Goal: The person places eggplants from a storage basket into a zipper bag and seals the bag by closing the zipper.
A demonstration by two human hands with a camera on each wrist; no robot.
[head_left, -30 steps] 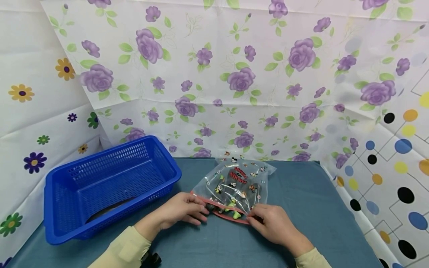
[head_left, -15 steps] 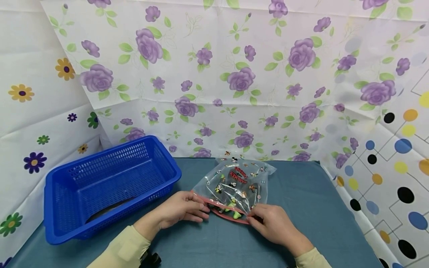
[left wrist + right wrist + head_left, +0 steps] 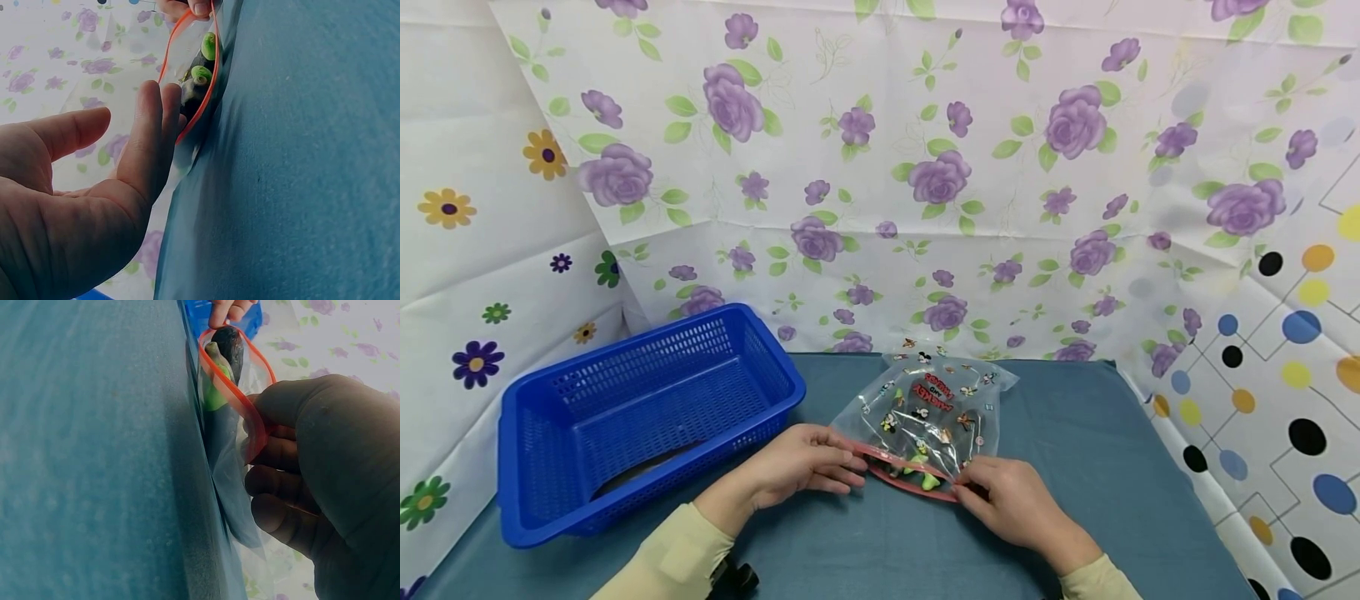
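Observation:
A clear zip bag with cartoon prints lies on the table, its red-edged mouth facing the person. Inside are eggplants with green caps and dark bodies; two green caps show through the mouth in the left wrist view. The right hand pinches the red edge at the right end of the mouth between thumb and fingers. At the left end is the left hand, fingers extended and thumb apart, its fingertips right at the mouth's edge. In the left wrist view nothing is between the thumb and fingers of this hand.
To the left stands a blue perforated basket, with a dark elongated thing low by its near wall. A blue-green cloth covers the table. Behind hangs a flower-printed sheet. A black device is under the left wrist.
The left hand has shifted slightly up, away from the person, at the left end of the bag's mouth. The right hand keeps its pinch on the edge without visible movement.

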